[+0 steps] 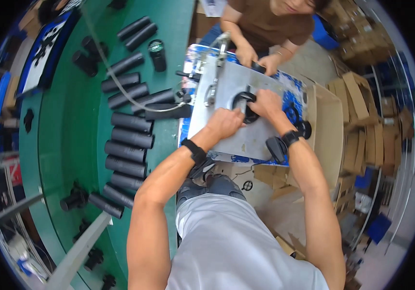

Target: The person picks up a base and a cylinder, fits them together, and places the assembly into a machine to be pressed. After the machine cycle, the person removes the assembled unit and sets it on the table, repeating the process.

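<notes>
A black ring-shaped part (237,98) lies on a grey metal plate (231,79) that tops a small blue and white stand. With fingers curled, my left hand (226,123) grips the ring's near left edge. Closed on its right side is my right hand (267,103). My fingers cover part of the ring, so its full shape is hidden. Left of it, a metal toggle clamp (211,95) is fixed to the plate. Across the stand, a co-worker's hands (269,64) hold a small black piece (258,67).
Several black tubes (129,137) lie on the green table (169,53) to the left. A pale hose (115,79) curves over them. More black rings (292,114) sit at the plate's right edge, beside an open carton (324,130). Cardboard boxes (355,96) stand farther right.
</notes>
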A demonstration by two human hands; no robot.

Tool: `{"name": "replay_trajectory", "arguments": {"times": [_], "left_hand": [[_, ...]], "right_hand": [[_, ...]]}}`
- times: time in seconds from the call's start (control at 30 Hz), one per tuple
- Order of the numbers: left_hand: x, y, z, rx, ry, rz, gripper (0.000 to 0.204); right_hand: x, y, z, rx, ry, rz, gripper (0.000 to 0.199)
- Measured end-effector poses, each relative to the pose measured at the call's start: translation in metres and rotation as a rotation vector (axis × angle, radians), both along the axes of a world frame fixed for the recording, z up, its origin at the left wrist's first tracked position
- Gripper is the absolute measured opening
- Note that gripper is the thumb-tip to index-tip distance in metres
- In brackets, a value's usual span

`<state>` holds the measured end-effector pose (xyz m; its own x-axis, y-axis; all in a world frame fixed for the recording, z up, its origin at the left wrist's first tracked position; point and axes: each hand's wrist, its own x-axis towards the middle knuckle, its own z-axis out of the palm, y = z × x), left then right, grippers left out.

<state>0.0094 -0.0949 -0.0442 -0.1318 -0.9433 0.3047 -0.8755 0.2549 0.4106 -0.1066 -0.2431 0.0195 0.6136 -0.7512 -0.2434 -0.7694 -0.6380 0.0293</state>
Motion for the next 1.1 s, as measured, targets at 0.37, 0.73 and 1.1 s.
{"name": "replay_trajectory", "arguments": {"times": [0.37,0.73,1.1], "left_hand": [[0.039,0.169,0.050,-0.120,0.675,0.647,0.027],[0.313,0.283,0.018,0.299,0.234,1.403,0.037],[0.477,0.086,0.014,0.054,0.214,1.285,0.086]], "right_hand": [[-0.116,0.032,-0.039,0.594,-0.911,-0.242,0.025],[-0.123,0.043,-0.029,0.612,-0.853,-0.429,0.018],[-0.117,0.078,-0.031,0.436,-0.871,-0.439,0.014]]}}
